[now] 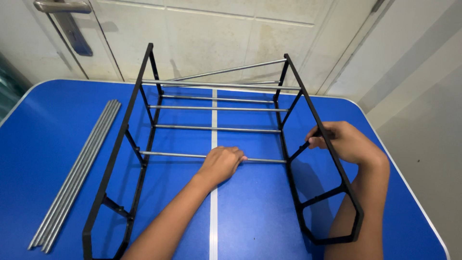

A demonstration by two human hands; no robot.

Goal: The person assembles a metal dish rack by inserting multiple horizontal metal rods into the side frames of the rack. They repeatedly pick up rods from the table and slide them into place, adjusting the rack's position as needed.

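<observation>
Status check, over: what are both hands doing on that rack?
Left hand grips nearest metal rod. Right hand holds right black side frame. Spare rods lie apart, left on blue table.

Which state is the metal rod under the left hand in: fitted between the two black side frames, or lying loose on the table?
Fitted. The rod spans from the left side frame to the right side frame, gripped by the left hand.

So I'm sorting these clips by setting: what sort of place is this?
Probably a room in a home: a blue folding table is pushed against a white panelled door with a lever handle, and both hands are on a black rack frame.
</observation>
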